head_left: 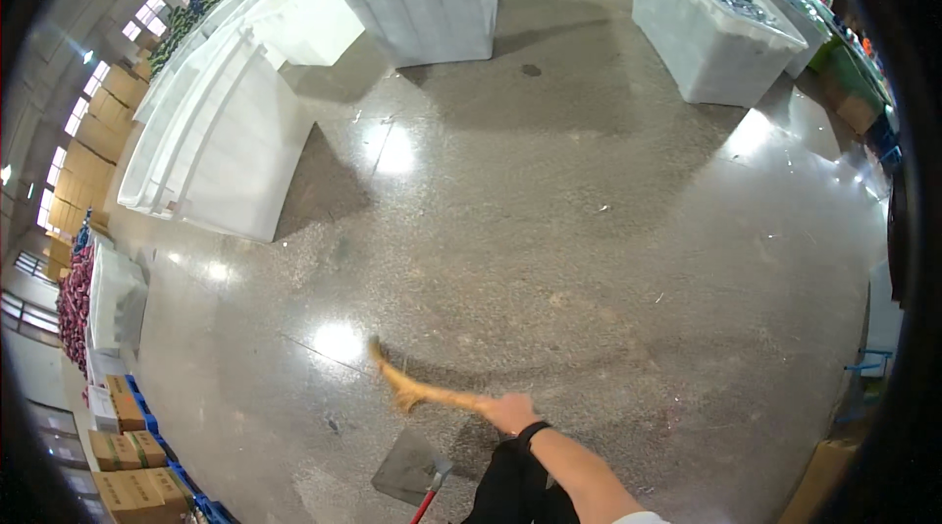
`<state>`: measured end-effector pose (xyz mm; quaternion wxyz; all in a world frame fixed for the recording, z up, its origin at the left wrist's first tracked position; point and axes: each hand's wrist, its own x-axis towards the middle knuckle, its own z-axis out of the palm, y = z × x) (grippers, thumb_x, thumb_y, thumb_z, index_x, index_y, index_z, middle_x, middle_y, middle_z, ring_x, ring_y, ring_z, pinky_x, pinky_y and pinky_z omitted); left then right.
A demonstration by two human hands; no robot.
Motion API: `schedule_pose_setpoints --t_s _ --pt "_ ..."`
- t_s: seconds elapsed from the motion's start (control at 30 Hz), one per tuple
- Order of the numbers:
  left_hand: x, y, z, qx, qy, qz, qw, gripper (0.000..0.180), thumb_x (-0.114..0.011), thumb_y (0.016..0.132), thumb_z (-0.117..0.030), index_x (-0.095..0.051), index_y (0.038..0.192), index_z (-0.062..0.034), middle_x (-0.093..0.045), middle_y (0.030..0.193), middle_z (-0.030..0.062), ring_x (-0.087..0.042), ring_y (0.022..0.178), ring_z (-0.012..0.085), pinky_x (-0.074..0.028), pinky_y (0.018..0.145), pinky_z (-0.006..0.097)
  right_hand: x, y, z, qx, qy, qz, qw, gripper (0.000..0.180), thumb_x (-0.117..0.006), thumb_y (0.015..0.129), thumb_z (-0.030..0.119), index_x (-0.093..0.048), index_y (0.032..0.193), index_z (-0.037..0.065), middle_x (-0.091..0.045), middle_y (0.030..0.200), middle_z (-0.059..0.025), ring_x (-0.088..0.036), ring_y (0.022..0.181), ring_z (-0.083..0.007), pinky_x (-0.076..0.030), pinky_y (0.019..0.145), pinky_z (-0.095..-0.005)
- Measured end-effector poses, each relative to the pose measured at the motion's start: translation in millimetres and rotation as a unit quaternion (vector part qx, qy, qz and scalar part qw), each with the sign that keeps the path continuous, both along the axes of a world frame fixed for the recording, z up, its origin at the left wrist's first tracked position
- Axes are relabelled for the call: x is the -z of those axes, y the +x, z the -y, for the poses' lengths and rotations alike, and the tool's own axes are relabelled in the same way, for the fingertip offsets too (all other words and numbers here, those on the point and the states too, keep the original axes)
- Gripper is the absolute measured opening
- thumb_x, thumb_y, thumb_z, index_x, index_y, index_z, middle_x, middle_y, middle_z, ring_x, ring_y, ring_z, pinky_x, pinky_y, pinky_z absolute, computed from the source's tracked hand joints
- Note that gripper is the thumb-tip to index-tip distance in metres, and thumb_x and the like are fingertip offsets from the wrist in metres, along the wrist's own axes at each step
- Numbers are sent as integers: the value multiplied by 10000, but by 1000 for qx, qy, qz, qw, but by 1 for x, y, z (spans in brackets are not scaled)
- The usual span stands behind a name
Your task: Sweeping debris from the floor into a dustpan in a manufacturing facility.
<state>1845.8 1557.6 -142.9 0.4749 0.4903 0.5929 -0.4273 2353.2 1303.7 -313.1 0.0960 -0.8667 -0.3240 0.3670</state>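
Note:
My right hand, with a black band on its wrist, grips the handle end of a straw broom. The broom reaches out to the left, and its blurred bristle tip touches the speckled polished floor. Just below the broom, a grey dustpan with a red handle rests on the floor beside my dark trouser leg. My left hand is out of the picture, so what holds the dustpan handle is hidden.
Large white tubs filled with dark bagged items stand at the back centre and back right. A row of empty white tubs lines the left. Cardboard boxes are stacked at the lower left. Small scraps dot the floor.

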Motion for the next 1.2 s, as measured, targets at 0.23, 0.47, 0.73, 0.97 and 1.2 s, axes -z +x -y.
schedule_pose_setpoints --t_s 0.23,0.47,0.73,0.97,1.2 --pt "-26 55 8 20 35 -34 999 349 -460 820 -407 -551 861 -72 -484 655 35 -426 515 143 -364 439 302 -38 130 128 302 -82 32 949 371 -437 879 335 -429 1215 177 -632 880 -147 -598 825 -362 -464 701 -464" --pt "-24 62 14 -10 26 -163 986 372 -482 868 -392 -558 863 -29 -549 651 77 -536 540 204 -425 470 341 -91 151 282 692 -27 -86 717 305 -450 908 268 -485 1121 52 -584 980 -114 -558 900 -240 -441 753 -366" --pt "-55 91 83 -77 9 -165 983 329 -468 895 -340 -547 840 -25 -493 641 36 -450 489 144 -360 423 292 -163 -2 256 390 37 -119 912 461 -507 863 289 -433 1249 47 -607 1024 -165 -610 889 -313 -474 744 -401" --pt "-63 132 113 -89 25 -112 989 289 -480 855 -362 -554 827 -84 -463 577 1 -400 460 124 -321 408 272 -45 2 221 22 -133 -81 988 326 -427 849 447 -546 1058 228 -640 740 -123 -628 715 -325 -469 593 -453" --pt "-58 118 102 -180 78 -91 976 266 -507 823 -378 -551 770 -121 -457 567 -3 -360 437 123 -296 399 303 -170 133 374 337 -260 11 905 388 -482 858 358 -470 1204 183 -618 964 -163 -590 892 -347 -458 750 -419"
